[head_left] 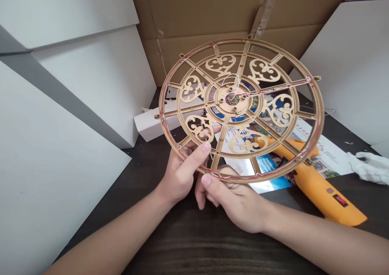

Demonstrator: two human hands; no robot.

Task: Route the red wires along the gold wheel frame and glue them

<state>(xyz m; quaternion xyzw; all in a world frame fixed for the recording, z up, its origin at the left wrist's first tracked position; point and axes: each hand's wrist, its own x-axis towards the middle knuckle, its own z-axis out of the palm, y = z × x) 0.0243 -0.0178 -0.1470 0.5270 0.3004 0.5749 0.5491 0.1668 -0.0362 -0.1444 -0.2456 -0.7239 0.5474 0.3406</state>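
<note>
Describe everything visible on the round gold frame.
The round gold frame is an openwork, plastic-looking wheel: concentric rings, spokes, six scrolled ornaments and a hub with a central hole. Red and white wires run along the rim and one spoke. Small tabs jut outward. It tilts above the table, near edge held by the left hand and right hand.

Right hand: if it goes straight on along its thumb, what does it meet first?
Probably the left hand, just ahead of the right hand in the picture; both hold the gold wheel-shaped frame. One view, so depth is unsure.
</note>
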